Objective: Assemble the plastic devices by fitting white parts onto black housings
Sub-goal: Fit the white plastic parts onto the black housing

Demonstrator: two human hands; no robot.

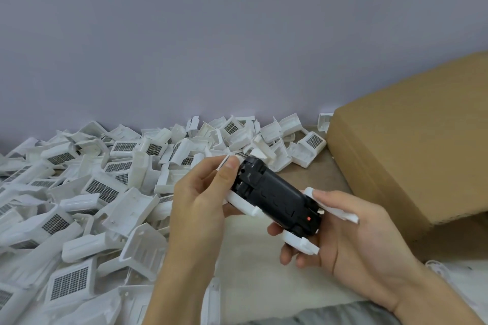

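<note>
Background's pretty plain here: a big brown cardboard box (412,145) sits on the right, closed side facing the camera, pushed up near the wall. The wall (211,34) itself is a flat greyish-lilac colour, nothing on it. The floor (264,258) is a pale beige surface, a bit darker in the strip beside the box. A thin white cable (439,270) curls at the lower right, and a bit of grey fabric (340,315) shows along the bottom edge.

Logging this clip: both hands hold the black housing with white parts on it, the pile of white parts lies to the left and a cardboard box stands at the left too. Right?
Not quite. The head view shows the cardboard box at the right, not the left. The rest stands: the left hand and right hand hold the black housing; the pile of white parts lies left.
</note>
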